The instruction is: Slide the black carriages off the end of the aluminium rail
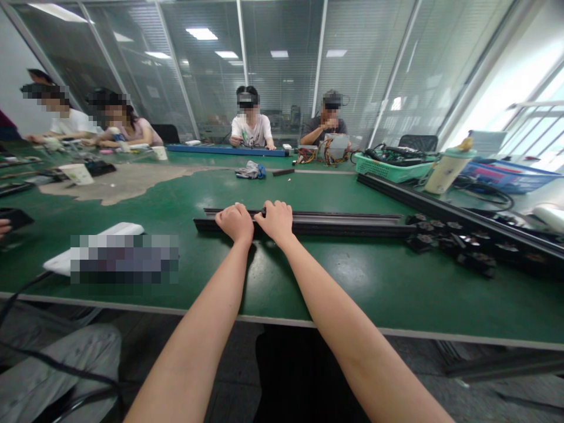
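A long black metal rail point(343, 226) with a grooved, channel-like profile lies across the green table in front of me. My left hand point(235, 222) is closed over the rail near its left end. Just to its right, my right hand point(277, 220) curls over the same rail, fingers bent. A small dark piece point(264, 211) shows between the two hands by my right thumb and index finger; its kind is hidden. At the rail's right end lies a cluster of small black fan-like parts point(425, 241).
Another long black rail point(414, 202) runs diagonally at the right. Beyond it stand a green basket point(392, 169) of cables, a pale bottle point(447, 171) and a blue basket point(511, 179). A white device point(94, 244) lies at left. A crumpled cloth point(251, 170) is ahead; several people sit around the table.
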A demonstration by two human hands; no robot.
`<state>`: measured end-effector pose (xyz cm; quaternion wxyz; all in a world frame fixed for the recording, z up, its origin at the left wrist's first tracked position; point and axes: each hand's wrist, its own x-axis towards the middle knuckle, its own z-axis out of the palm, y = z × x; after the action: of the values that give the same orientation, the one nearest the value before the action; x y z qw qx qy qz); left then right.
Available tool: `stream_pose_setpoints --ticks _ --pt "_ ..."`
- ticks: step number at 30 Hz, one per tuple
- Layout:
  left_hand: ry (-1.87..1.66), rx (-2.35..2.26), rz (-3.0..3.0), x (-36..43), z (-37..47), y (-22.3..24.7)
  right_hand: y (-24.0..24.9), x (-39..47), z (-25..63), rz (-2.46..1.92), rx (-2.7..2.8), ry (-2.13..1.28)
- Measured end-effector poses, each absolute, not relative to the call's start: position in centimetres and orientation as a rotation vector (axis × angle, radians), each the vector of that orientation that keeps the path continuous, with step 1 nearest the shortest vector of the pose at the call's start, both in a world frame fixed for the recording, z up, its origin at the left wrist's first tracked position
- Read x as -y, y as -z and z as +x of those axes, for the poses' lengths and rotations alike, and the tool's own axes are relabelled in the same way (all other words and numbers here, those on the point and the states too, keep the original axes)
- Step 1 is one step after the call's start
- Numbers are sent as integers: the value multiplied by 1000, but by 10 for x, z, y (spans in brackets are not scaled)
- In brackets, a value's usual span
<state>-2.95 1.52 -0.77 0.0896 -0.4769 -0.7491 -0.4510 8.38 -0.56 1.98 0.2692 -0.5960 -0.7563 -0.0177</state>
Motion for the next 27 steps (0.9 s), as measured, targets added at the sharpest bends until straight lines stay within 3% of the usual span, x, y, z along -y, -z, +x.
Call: stream_pose_setpoints --ticks 27 --pt "1357 2200 -1401 -19 -31 11 -20 6 85 -1667 1988 60"
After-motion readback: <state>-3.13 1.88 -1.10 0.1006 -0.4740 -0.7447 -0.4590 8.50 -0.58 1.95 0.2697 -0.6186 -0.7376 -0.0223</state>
